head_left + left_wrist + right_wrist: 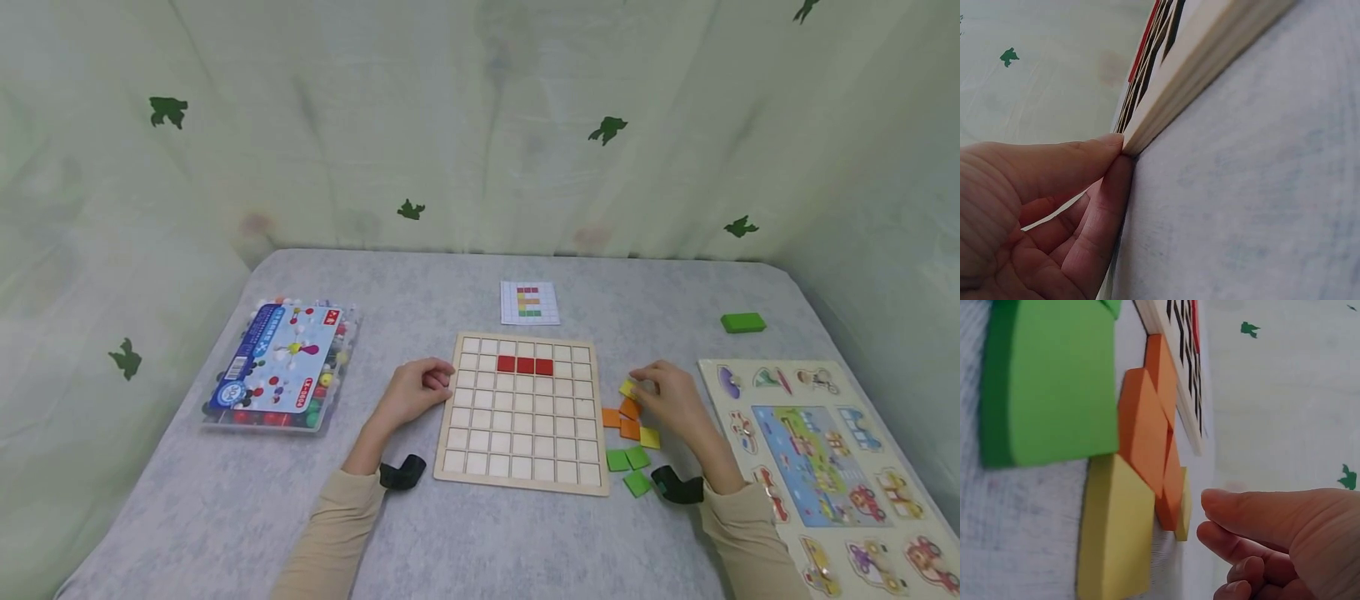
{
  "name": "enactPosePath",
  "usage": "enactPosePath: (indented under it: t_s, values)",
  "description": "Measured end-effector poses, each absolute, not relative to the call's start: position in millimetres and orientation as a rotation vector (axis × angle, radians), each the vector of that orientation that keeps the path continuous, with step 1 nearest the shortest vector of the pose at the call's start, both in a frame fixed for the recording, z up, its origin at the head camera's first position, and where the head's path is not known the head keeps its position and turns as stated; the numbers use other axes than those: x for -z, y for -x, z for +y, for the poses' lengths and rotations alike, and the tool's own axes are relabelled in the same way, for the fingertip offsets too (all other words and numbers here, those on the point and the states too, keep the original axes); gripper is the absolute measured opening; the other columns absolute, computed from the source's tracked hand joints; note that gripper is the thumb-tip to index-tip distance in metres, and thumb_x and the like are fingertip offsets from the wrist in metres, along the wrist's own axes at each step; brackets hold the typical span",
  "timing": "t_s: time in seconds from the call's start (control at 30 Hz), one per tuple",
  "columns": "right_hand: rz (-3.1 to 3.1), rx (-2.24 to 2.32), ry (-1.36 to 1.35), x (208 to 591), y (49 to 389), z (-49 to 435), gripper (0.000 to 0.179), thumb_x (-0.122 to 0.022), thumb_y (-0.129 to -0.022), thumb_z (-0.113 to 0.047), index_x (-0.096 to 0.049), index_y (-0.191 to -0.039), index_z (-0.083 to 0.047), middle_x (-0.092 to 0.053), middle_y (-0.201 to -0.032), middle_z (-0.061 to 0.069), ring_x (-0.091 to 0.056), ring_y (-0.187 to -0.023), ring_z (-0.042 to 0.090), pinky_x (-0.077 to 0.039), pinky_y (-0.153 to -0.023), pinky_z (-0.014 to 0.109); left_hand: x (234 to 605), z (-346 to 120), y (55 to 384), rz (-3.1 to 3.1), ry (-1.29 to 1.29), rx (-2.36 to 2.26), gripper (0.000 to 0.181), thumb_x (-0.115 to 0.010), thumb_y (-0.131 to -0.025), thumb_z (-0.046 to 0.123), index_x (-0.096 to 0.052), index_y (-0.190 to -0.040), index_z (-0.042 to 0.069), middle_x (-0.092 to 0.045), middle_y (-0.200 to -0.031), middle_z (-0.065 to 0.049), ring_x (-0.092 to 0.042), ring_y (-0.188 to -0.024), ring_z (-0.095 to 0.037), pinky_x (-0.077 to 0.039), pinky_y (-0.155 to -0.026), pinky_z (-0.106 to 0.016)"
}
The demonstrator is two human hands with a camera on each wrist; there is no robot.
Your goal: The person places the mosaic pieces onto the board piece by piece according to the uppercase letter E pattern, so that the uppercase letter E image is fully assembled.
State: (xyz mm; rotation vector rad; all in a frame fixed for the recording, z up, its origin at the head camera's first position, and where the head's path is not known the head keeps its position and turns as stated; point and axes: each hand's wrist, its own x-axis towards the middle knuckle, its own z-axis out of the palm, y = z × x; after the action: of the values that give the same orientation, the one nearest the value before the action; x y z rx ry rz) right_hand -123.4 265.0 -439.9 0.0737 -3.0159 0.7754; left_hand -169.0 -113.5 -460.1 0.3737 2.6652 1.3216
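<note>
Pale cloth with dark green leaf shapes hung behind your grey table, where the board lay flat between your hands. Three red tiles sat side by side in its second row from the top. Your left hand was at the board's left edge; the head view left its grip unclear, but the left wrist view showed thumb and forefinger pinching the rim, thumb at the upper face. Your right hand reached over the loose tiles beside the board's right edge, its fingertips seeming in the head view to meet the far yellow tile. From the right wrist you could see more: thumb and forefinger stood slightly apart with nothing between them, just beside that tile, the other fingers loosely curled. Three orange tiles lay close together there, with a second yellow tile and three green tiles nearer you. Only the head view showed the pattern card beyond the board, the bead box to your left, and the green block and picture puzzle to your right.
</note>
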Motion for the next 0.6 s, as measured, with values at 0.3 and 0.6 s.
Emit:
enactPosePath:
  t_s: [0.3,0.6]
  values:
    - [-3.036,-0.763,-0.058,445.6,122.8,266.8,0.026,-0.068,-0.082,-0.006,-0.068,-0.106,0.005,-0.064,-0.096,0.019,-0.048,-0.07,0.018,-0.034,-0.058,0.024,458.2,-112.9,167.8,2.65,-0.357,-1.338,0.028,-0.07,-0.078,0.002,-0.065,-0.105,0.0,-0.066,-0.088,-0.012,-0.059,-0.075,-0.013,-0.047,-0.068,-0.022]
    - [-3.052,-0.76,-0.061,447.8,124.0,267.4,0.026,-0.069,-0.082,-0.007,-0.068,-0.105,0.005,-0.064,-0.096,0.019,-0.053,-0.075,0.021,-0.042,-0.062,0.03,458.0,-113.0,167.3,2.66,-0.354,-1.326,0.027,-0.07,-0.078,0.002,-0.065,-0.105,0.0,-0.066,-0.087,-0.011,-0.059,-0.075,-0.012,-0.047,-0.067,-0.022]
